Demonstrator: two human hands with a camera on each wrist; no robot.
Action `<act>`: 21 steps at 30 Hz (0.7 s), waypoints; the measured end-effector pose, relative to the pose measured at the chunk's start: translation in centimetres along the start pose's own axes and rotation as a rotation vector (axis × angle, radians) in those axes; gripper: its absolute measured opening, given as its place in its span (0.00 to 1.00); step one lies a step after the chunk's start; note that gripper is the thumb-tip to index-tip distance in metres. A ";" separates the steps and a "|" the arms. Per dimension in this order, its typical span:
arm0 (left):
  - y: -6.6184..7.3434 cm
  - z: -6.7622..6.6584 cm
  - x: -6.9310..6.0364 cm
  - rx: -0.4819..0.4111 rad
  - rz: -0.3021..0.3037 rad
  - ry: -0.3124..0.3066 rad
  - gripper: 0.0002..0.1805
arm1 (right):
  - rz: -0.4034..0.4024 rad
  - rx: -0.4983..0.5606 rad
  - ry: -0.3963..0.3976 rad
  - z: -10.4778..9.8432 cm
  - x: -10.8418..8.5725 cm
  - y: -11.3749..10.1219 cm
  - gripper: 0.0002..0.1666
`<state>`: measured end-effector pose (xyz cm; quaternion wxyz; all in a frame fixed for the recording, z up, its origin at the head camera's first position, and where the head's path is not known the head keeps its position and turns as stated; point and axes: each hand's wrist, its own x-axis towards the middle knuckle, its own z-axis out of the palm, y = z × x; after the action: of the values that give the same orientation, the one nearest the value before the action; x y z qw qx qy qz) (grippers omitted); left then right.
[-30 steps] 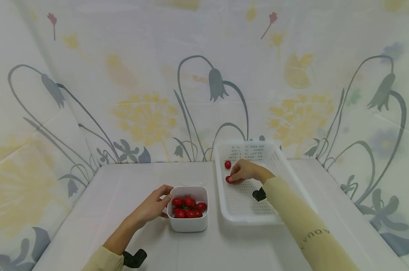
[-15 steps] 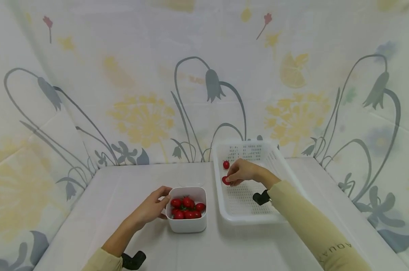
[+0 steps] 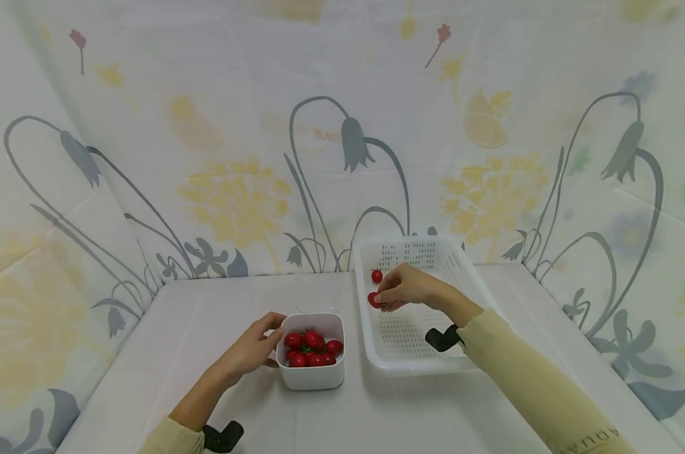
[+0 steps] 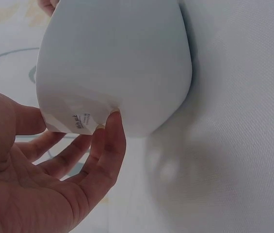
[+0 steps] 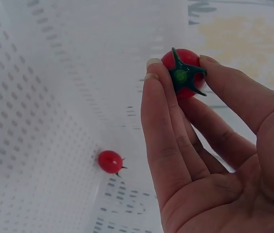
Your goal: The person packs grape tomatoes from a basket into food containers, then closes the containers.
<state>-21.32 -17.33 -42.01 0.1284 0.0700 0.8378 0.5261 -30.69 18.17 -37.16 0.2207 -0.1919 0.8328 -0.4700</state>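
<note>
My right hand is over the left side of a white slotted basket. Between its thumb and fingers it pinches a red cherry tomato, green calyx turned toward the wrist camera. Another cherry tomato lies in the basket near the far left corner. My left hand holds the left side of a white square container, fingers curved against the wall in the left wrist view. Inside the container sits a pile of several red cherry tomatoes, some with green calyxes.
Behind the container a clear, flat, rounded thing lies on the white table, hard to make out. The basket's raised rim stands right of the container. A flower-printed curtain closes off the back and both sides.
My right hand has shifted slightly left with the pinched tomato, and the tomato appears a little higher now. The left hand stays at the container. The whole view has drifted slightly.
</note>
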 end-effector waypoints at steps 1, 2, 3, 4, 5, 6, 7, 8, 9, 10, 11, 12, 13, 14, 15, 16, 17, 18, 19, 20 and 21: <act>0.0 0.0 0.0 -0.001 0.000 -0.001 0.19 | -0.002 0.009 0.000 0.1 -0.1 -0.1 0.13; -0.1 0.0 0.0 -0.003 0.001 -0.003 0.19 | -0.005 0.015 0.001 0.1 -0.3 -0.3 0.13; -0.1 0.0 0.0 -0.005 0.001 -0.003 0.19 | -0.011 0.018 0.000 0.2 -0.4 -0.5 0.13; -0.2 0.0 0.0 -0.005 0.003 -0.004 0.19 | -0.010 0.027 0.000 0.3 -0.6 -0.7 0.13; -0.2 -0.1 0.1 -0.007 0.004 -0.006 0.19 | -0.010 0.036 0.000 0.4 -0.7 -0.9 0.12; -0.2 -0.1 0.1 -0.007 0.005 -0.006 0.19 | -0.011 0.039 0.000 0.6 -0.9 -1.1 0.12; -0.2 -0.1 0.1 -0.006 0.005 -0.005 0.19 | -0.018 0.040 -0.003 0.7 -1.0 -1.3 0.12; -0.3 -0.1 0.1 -0.006 0.005 -0.005 0.18 | -0.026 0.040 -0.006 0.9 -1.1 -1.5 0.11; -0.3 -0.1 0.2 -0.006 0.004 -0.004 0.18 | -0.030 0.044 -0.009 1.0 -1.2 -1.7 0.11; -0.3 -0.1 0.2 -0.005 0.004 -0.003 0.18 | -0.032 0.047 -0.008 1.2 -1.3 -1.9 0.11; -0.3 -0.1 0.2 -0.006 0.003 -0.003 0.18 | -0.039 0.045 -0.010 1.4 -1.4 -2.1 0.11; -0.3 -0.1 0.2 -0.005 0.002 -0.003 0.18 | -0.045 0.045 -0.014 1.6 -1.5 -2.3 0.11; -0.3 -0.1 0.2 -0.006 0.000 -0.004 0.18 | -0.051 0.044 -0.016 1.8 -1.6 -2.5 0.11; -0.3 -0.1 0.2 -0.006 -0.001 -0.005 0.18 | -0.052 0.047 -0.018 2.1 -1.7 -2.7 0.11; -0.3 -0.1 0.2 -0.005 -0.001 -0.004 0.18 | -0.053 0.049 -0.020 2.3 -1.7 -2.9 0.11; -0.2 -0.1 0.2 -0.005 -0.002 -0.003 0.18 | -0.059 0.050 -0.024 2.6 -1.8 -3.1 0.12; -0.2 -0.1 0.2 -0.004 -0.003 -0.003 0.18 | -0.065 0.051 -0.027 2.9 -1.8 -3.2 0.12; -0.2 -0.1 0.2 -0.003 -0.004 -0.002 0.18 | -0.071 0.055 -0.032 3.1 -1.9 -3.4 0.12; -0.2 -0.1 0.2 -0.002 -0.004 -0.001 0.18 | -0.077 0.058 -0.034 3.4 -1.9 -3.5 0.12; -0.2 -0.1 0.2 0.000 -0.004 0.001 0.18 | -0.083 0.062 -0.037 3.7 -1.9 -3.7 0.12; -0.2 -0.1 0.2 0.001 -0.005 0.003 0.18 | -0.090 0.066 -0.040 4.0 -1.9 -3.8 0.12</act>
<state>-21.50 -17.44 -42.18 0.1284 0.0673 0.8384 0.5255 -26.56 14.55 -35.35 0.2224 -0.2311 0.8028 -0.5026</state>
